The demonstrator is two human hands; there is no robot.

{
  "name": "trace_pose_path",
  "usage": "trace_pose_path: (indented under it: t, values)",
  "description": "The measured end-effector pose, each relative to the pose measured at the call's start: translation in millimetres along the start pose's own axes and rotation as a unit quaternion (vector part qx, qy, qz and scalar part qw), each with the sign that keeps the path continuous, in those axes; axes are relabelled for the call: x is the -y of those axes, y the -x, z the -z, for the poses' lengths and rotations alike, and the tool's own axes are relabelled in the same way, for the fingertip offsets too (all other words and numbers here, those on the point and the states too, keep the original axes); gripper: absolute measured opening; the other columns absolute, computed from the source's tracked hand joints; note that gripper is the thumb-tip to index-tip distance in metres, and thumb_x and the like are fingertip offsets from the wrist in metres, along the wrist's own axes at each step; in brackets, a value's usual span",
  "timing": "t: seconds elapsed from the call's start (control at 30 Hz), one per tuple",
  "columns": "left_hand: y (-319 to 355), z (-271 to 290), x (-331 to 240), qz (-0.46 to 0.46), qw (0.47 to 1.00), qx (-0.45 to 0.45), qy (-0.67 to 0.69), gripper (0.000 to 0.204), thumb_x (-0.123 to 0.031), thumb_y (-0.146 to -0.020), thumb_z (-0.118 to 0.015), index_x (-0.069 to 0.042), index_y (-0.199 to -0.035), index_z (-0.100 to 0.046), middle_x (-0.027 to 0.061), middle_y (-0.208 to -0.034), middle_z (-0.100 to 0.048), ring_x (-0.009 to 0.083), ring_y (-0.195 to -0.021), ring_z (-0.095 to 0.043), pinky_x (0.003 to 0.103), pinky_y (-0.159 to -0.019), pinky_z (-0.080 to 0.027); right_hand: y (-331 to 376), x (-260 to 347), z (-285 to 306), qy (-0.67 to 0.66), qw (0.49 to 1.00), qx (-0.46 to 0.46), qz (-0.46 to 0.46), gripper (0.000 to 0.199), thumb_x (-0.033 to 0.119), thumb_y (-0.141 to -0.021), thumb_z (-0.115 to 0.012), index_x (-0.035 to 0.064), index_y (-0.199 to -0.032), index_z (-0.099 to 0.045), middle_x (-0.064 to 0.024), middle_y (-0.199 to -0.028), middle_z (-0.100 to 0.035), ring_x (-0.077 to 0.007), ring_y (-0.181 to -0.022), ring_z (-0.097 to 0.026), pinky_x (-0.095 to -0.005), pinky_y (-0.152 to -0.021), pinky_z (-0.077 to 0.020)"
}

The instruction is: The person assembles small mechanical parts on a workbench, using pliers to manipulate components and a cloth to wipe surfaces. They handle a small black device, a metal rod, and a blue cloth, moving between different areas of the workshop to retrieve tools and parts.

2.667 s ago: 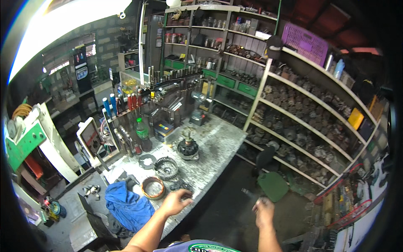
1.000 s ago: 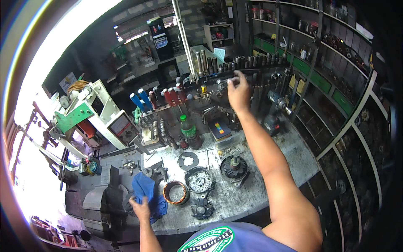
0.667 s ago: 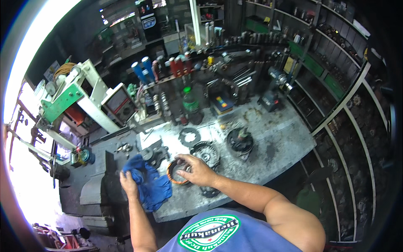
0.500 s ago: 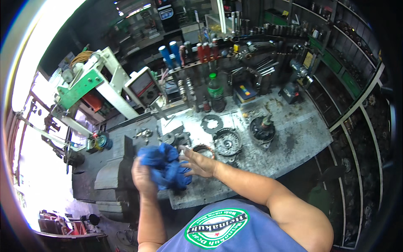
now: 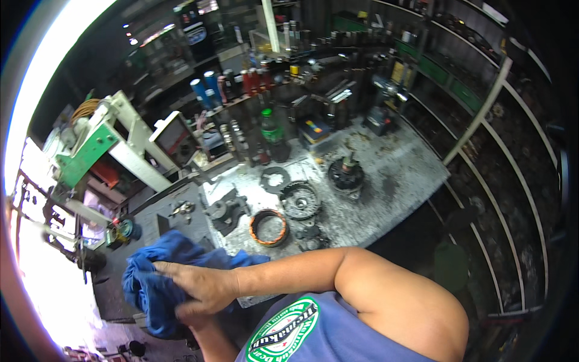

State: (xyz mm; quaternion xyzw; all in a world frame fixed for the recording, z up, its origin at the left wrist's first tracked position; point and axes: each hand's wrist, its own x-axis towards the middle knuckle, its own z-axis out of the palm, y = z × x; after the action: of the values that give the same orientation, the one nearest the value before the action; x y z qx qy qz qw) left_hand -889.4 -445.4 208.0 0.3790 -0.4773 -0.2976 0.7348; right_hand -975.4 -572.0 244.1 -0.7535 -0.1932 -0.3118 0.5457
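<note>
The blue cloth (image 5: 152,298) bunches leftward of both hands, its loose end trailing right over the tabletop (image 5: 392,208), with the right hand (image 5: 203,286) gripping it above the left hand (image 5: 194,315), whose hold is hidden.

Matt, crumpled cloth rag (image 5: 149,292); scuffed metal benchtop (image 5: 395,190); smooth, glossy plastic bottle (image 5: 271,128)

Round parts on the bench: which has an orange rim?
The hollow ring, nearest the blue cloth; the grey housing, dark flat disc and shafted part lack that orange.
</note>
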Motion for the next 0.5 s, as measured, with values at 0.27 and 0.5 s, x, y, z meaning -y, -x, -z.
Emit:
trace_pose_path:
  t: [0.27,0.5]
  values:
    - [20,-32,40,-0.03,0.99,-0.103,-0.09,0.101,-0.077,-0.107,-0.045,-0.002,-0.173,-0.034,0.0197,-0.182,-0.027,0.0378,-0.165,-0.032,0.055,-0.136,-0.023,24,-26,31,0.118,0.979,-0.166,0.019,0.061,0.039,-0.101,-0.073,0.0117,-0.154,-0.06,-0.0197,-0.158,-0.05,-0.0379,-0.15,-0.044,-0.0492,-0.128,-0.0344]
    - [-45,-54,14,-0.247,0.7,-0.027,-0.669,0.086,-0.049,-0.085,-0.09,-0.01,-0.155,-0.059,0.0395,-0.167,-0.041,0.0554,-0.156,-0.043,0.067,-0.125,-0.038,37,4,74,-0.459,0.863,-0.04,-0.206,0.07,0.062,-0.11,-0.062,-0.0026,-0.138,-0.065,-0.0104,-0.125,-0.072,-0.0226,-0.119,-0.067,-0.0402,-0.109,-0.0538]
